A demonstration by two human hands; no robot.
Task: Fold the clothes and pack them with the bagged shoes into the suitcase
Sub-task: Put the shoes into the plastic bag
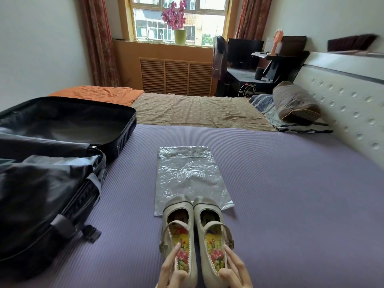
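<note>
A pair of beige strap shoes with flowered embroidered insoles lies side by side on the purple mat, toes pointing away from me. My left hand pinches the heel end of the left shoe. The heel end of the right shoe is pinched by my right hand. Just beyond the toes lies a flat clear plastic bag, with the toes resting on its near edge. An open black suitcase lies at the left, its lining visible. No clothes are in view.
The purple mat covers the near bed. Beyond it lie a brown dotted sheet, an orange blanket and a striped pillow. A white headboard runs along the right. A desk with a monitor stands by the window.
</note>
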